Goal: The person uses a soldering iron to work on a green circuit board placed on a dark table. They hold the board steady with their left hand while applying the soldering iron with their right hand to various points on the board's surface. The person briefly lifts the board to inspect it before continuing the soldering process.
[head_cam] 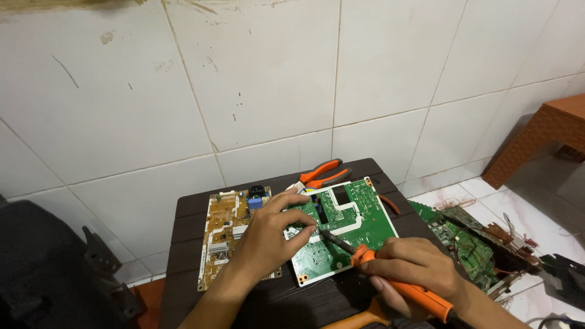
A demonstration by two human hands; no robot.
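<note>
From my remote seat I saw the right hand (pixel 409 263) wrapped around the orange-handled soldering iron (pixel 399 281), fingers curled tight about the grip and the thumb lying along its top. The iron's dark metal tip (pixel 334 238) slanted up and to the left and met the flat green printed circuit board (pixel 342 226) near its middle. The left hand (pixel 269 234) rested on that board's left edge, fingers bent and drawn close together, the thumb pressing toward the fingertips; I could not tell whether anything thin was pinched between them. The green board lay on a small dark slatted wooden table (pixel 189 231), just beside a tan rectangular circuit board (pixel 223 228) that ran partly under the left wrist. Orange-handled pliers (pixel 322 173) lay at the table's far edge, touching the green board's upper corner. More green boards (pixel 469 240) sat on the tiled floor to the right.
</note>
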